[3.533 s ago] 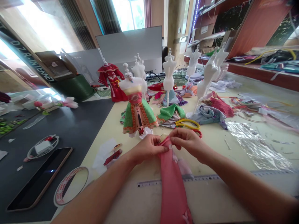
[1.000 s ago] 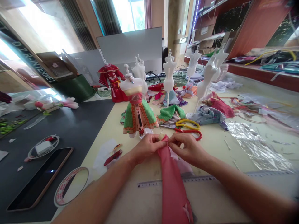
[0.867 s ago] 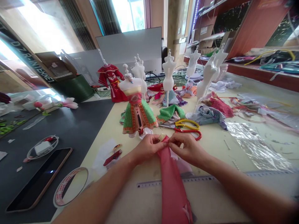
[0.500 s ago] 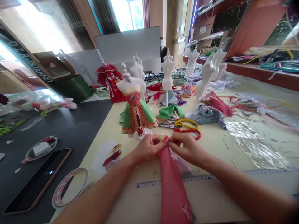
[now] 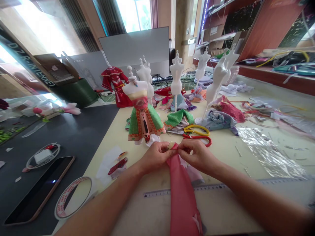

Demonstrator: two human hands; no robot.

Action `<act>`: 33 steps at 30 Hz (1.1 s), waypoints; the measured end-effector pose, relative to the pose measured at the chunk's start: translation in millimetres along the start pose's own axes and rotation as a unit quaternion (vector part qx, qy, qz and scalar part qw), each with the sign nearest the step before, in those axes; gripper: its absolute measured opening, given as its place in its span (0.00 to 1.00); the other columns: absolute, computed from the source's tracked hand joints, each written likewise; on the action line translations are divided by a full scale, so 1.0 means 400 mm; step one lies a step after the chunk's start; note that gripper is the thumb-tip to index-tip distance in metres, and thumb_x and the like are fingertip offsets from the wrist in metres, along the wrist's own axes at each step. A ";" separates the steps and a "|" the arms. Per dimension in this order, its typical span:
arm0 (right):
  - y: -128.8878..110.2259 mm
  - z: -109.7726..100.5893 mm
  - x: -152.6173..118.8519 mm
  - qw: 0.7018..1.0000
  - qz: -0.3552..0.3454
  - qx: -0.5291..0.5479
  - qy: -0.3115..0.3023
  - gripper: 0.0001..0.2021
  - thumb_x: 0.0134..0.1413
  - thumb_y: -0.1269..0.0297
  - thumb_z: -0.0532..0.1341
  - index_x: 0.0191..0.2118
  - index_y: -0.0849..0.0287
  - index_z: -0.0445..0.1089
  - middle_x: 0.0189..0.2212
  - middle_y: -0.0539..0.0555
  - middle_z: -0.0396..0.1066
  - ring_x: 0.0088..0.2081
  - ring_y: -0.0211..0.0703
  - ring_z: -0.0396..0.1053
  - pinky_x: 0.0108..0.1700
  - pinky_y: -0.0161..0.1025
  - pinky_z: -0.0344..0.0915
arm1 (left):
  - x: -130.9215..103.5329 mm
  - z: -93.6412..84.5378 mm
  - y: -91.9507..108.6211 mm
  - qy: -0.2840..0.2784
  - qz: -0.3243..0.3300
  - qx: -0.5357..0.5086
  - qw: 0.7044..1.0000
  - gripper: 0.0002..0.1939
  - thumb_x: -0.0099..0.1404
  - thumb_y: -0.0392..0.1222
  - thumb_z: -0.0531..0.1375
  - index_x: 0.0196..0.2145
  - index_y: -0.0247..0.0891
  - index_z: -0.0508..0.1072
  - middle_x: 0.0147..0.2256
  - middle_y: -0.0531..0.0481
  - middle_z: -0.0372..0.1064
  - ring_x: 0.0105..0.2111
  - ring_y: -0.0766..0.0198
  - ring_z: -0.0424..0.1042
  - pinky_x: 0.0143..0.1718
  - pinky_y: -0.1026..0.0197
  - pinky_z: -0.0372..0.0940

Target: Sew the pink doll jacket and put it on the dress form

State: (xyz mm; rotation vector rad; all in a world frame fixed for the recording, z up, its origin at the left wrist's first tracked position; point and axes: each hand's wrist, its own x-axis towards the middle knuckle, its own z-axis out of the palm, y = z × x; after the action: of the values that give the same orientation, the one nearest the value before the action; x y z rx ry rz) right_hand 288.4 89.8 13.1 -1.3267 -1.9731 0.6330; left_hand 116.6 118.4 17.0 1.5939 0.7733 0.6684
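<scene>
Both hands meet at the upper end of a long pinkish-red fabric strip (image 5: pixel 182 193), which hangs down over the table toward me. My left hand (image 5: pixel 157 155) is closed, pinching the strip's end between thumb and fingers. My right hand (image 5: pixel 197 154) pinches the same end from the other side, fingertips nearly touching the left thumb. A small pale yellow piece (image 5: pixel 171 145) shows at the left fingertips. Under the strip lies a clear ruler (image 5: pixel 157 193). Just beyond my hands are scissors (image 5: pixel 197 130) with yellow and red handles.
A small mannequin in a green and pink dress (image 5: pixel 145 121) stands ahead, a red-dressed one (image 5: pixel 114 85) behind it. Bare white mannequins (image 5: pixel 176 73) stand among fabric scraps (image 5: pixel 180 119). At left are a tape roll (image 5: pixel 71 198), a phone (image 5: pixel 39 190) and a charger (image 5: pixel 44 156).
Almost nothing differs. Both hands keep their pinch on the fabric strip, and its hanging part has shifted very slightly to the right.
</scene>
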 end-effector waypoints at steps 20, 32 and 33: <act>0.002 -0.020 0.007 0.905 0.197 0.358 -0.118 0.08 0.46 0.63 0.61 0.24 0.62 0.68 0.19 0.49 0.63 0.22 0.34 0.60 0.25 0.32 0.59 | 0.001 -0.001 0.003 0.034 -0.041 -0.080 0.995 0.12 0.55 0.47 0.62 0.29 0.34 0.72 0.27 0.52 0.68 0.30 0.65 0.66 0.34 0.63 0.60; -0.003 -0.011 0.001 0.897 0.194 0.384 -0.097 0.06 0.44 0.65 0.61 0.23 0.62 0.67 0.19 0.47 0.61 0.22 0.33 0.58 0.24 0.31 0.56 | -0.001 0.001 0.007 0.060 -0.025 -0.035 0.997 0.13 0.54 0.47 0.62 0.24 0.35 0.67 0.23 0.55 0.60 0.25 0.69 0.60 0.27 0.65 0.55; -0.005 -0.011 0.001 0.899 0.191 0.382 -0.096 0.06 0.43 0.65 0.61 0.23 0.61 0.67 0.19 0.47 0.61 0.22 0.33 0.58 0.24 0.31 0.56 | 0.000 0.001 0.007 0.061 -0.024 -0.037 0.997 0.13 0.54 0.46 0.62 0.23 0.35 0.66 0.22 0.55 0.58 0.24 0.69 0.58 0.27 0.65 0.54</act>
State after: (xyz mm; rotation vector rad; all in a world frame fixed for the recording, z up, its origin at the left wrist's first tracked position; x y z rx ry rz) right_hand 290.3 89.6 17.5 -1.1519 -1.3354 1.5857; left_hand 117.3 117.6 19.8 1.4737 0.8650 0.7570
